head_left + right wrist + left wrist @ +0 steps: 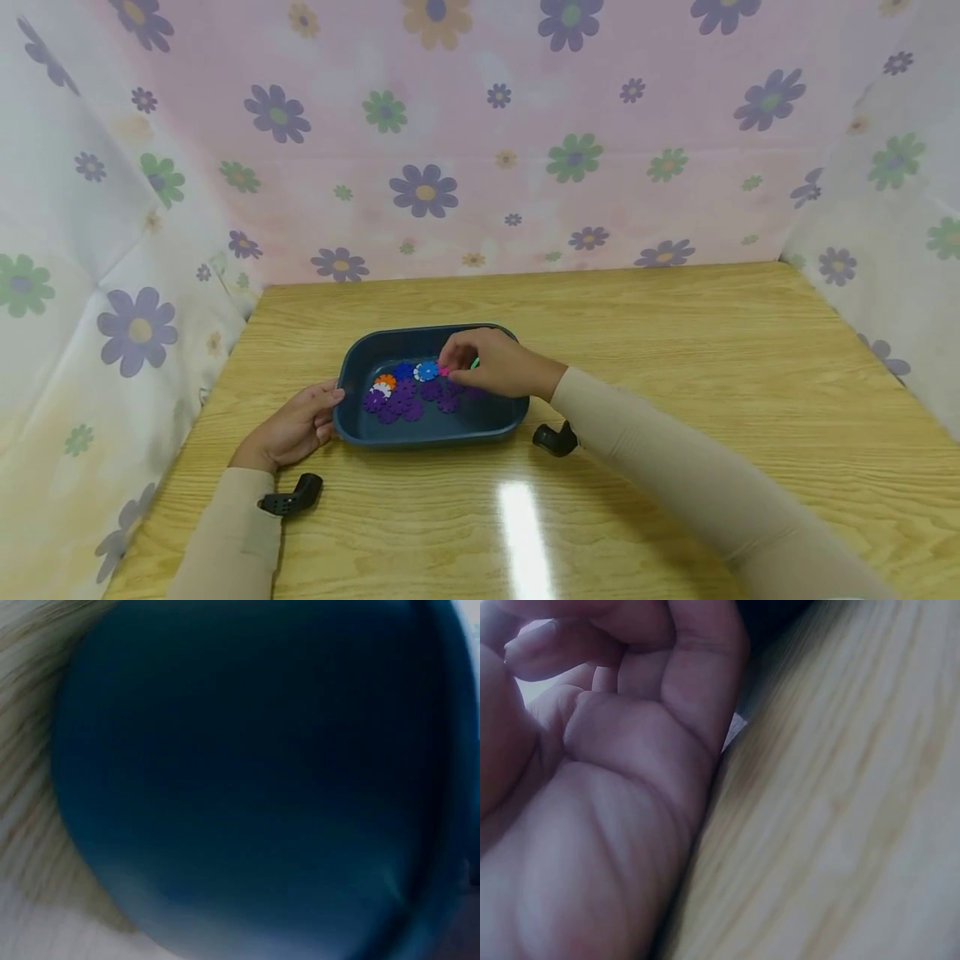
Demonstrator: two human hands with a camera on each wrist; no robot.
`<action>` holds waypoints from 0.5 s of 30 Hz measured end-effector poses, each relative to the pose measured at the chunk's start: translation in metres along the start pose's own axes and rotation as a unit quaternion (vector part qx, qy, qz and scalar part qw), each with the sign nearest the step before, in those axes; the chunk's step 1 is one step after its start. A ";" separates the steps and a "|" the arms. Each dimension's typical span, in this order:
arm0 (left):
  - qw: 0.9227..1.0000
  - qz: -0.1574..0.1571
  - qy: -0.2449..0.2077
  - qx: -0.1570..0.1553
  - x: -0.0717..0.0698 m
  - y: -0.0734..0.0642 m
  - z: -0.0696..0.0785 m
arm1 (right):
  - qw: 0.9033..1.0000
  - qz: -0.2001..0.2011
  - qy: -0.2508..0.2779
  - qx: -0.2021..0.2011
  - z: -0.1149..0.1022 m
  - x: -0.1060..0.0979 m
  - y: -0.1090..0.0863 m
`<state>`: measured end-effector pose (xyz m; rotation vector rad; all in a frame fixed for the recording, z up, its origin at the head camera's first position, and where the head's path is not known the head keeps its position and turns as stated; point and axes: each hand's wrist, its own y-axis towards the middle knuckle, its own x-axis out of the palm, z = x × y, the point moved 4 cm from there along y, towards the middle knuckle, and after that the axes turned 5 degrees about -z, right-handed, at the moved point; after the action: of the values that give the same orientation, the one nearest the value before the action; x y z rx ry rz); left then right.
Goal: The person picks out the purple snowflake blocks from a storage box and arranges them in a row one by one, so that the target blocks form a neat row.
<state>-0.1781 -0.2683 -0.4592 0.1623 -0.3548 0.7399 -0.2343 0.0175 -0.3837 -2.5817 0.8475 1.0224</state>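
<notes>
A dark blue plastic tub (450, 427) holds several notched plastic discs. My left hand (296, 423) grips its left end, thumb over the rim and fingers curled below; the left wrist view shows the palm (607, 817) close to the tabletop. Over the inside of the tub, my right hand (498, 362) pinches a pink disc (443, 369) between thumb and fingertips. Just left of it lies a light blue disc (428, 371). Purple discs (405, 392), an orange disc (386, 381) and a white disc (381, 389) lie further left. The tub's outer wall (247, 780) fills the right wrist view.
The tub stands on a wood-grain table (675, 333). Flower-printed cloth (487, 167) hangs behind the table and along both sides. Black wrist-worn devices (294, 497) sit below each hand. Light glares off the tabletop in front of the tub.
</notes>
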 end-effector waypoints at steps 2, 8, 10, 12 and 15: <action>1.000 0.003 0.000 -0.001 -0.001 0.000 0.000 | 1.000 -0.027 0.014 0.008 0.002 0.005 0.006; 1.000 0.014 0.015 -0.004 -0.003 0.001 -0.002 | 0.995 -0.085 0.029 0.043 0.013 0.017 0.019; 1.000 0.016 0.021 -0.004 -0.003 0.001 -0.002 | 0.994 -0.093 0.017 0.057 0.016 0.019 0.021; 1.000 0.015 0.023 -0.004 -0.003 0.001 -0.002 | 0.993 -0.100 0.004 0.070 0.019 0.021 0.022; 1.000 0.011 0.020 -0.002 -0.003 0.001 -0.002 | 0.990 -0.109 -0.014 0.087 0.021 0.024 0.024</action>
<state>-0.1807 -0.2693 -0.4619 0.1403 -0.3206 0.7624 -0.2462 -0.0035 -0.4155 -2.4403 0.6018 0.8785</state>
